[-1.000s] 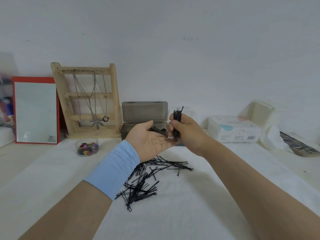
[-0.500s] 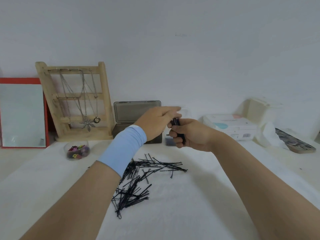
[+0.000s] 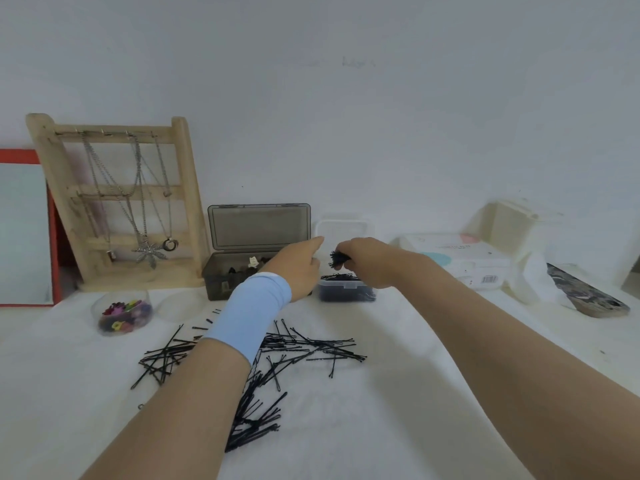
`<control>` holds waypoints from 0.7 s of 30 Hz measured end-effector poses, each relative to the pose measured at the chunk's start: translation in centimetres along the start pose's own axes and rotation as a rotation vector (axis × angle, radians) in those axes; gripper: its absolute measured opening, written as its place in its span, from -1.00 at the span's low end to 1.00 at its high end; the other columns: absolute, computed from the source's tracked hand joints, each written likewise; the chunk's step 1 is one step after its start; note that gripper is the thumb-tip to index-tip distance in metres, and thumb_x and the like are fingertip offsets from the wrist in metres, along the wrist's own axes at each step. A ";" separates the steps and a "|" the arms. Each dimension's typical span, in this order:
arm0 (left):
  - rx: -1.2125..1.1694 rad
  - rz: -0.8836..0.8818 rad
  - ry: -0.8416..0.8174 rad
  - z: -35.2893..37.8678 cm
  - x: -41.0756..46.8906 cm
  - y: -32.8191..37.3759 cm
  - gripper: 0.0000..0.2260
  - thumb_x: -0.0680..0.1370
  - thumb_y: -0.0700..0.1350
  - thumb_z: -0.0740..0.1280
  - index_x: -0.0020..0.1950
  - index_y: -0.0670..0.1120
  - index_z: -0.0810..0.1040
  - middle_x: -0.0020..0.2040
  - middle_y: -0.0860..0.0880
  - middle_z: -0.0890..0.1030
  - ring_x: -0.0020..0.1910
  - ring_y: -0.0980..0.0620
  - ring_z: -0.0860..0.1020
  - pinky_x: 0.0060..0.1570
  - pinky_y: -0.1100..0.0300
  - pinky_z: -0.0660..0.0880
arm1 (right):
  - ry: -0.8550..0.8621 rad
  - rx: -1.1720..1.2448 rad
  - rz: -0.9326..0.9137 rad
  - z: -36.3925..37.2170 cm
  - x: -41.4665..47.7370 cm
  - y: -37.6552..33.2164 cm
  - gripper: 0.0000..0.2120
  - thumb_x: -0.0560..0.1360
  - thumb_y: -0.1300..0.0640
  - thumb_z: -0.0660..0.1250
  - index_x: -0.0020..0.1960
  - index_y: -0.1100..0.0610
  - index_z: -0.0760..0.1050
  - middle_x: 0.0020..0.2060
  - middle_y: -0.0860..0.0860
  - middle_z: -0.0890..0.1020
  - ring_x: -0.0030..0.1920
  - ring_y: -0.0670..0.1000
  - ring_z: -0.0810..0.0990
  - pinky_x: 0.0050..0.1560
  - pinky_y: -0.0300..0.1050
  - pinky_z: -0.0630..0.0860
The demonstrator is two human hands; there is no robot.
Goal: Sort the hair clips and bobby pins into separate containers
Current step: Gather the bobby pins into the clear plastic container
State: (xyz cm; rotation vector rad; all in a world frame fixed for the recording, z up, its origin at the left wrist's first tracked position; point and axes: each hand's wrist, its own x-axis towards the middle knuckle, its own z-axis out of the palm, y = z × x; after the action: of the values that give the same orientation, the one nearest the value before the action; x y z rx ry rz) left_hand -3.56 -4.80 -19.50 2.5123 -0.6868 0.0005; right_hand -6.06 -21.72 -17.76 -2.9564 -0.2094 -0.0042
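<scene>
Surface: white cloth-covered surface [image 3: 398, 410], pale wall behind.
Right hand [image 3: 372, 261]: pinched a pin bunch [image 3: 337, 259]; had moved off the left palm to just above the small clear box [image 3: 346, 292].
Left hand [image 3: 301, 268]: fingers straight, nothing held; now palm-down beside that box.
Box: already held black pins.
Remaining: loose bobby pins [image 3: 277, 358] under the forearms; hair clips [image 3: 123, 313] in round tub, far left.
Meaning: drop-off likely next.

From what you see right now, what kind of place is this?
Probably a dressing table at home: a wooden ladder-shaped stand hung with metal necklaces, a red-framed rectangular mirror, and loose black metal bobby pins on a white cloth.
</scene>
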 end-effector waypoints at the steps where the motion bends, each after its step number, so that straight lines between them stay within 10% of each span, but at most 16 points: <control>1: 0.004 0.002 0.020 -0.1 0.0 -0.3 -0.54 0.67 -0.12 0.07 0.59 0.06 0.16 0.51 0.01 0.33 0.38 -0.03 0.41 0.19 0.22 0.32 | -0.009 -0.020 -0.009 0.3 0.4 0.0 -0.74 0.62 0.30 0.17 0.25 0.15 0.51 0.12 0.07 0.59 0.09 0.11 0.53 -0.01 -0.14 0.41; 8: 0.114 0.079 0.009 0.2 -0.4 -0.8 -0.57 0.67 -0.06 0.12 0.56 0.04 0.24 0.45 -0.02 0.40 0.39 -0.02 0.38 0.23 0.18 0.31 | 0.043 0.376 0.020 0.8 0.1 2.2 -0.36 0.51 0.19 0.43 0.53 0.02 0.29 0.16 -0.03 0.65 0.15 -0.01 0.61 0.16 -0.18 0.49; 17: 0.496 0.186 -0.093 1.5 -0.4 0.0 -0.60 0.67 -0.01 0.09 0.49 -0.07 0.34 0.54 -0.01 0.26 0.55 -0.03 0.11 0.51 0.05 0.00 | 0.255 0.491 0.047 1.1 -1.6 2.9 -0.70 0.58 0.24 0.29 0.27 0.05 0.58 0.07 -0.06 0.71 0.13 -0.11 0.62 0.23 -0.20 0.50; 21: 0.405 0.244 -0.070 1.7 -0.5 0.7 -0.56 0.66 -0.01 0.12 0.55 -0.03 0.23 0.52 0.03 0.28 0.55 -0.03 0.12 0.50 0.07 0.03 | 0.200 0.337 0.073 1.0 -2.6 3.6 -0.55 0.51 0.28 0.16 0.27 -0.04 0.58 0.26 -0.09 0.61 0.31 -0.08 0.51 0.35 -0.17 0.39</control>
State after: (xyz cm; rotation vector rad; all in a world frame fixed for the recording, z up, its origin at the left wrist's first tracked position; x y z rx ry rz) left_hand -4.53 -5.89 -20.71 2.7985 -1.1143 0.1544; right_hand -8.18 -25.39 -19.37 -2.6038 -0.0665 -0.2304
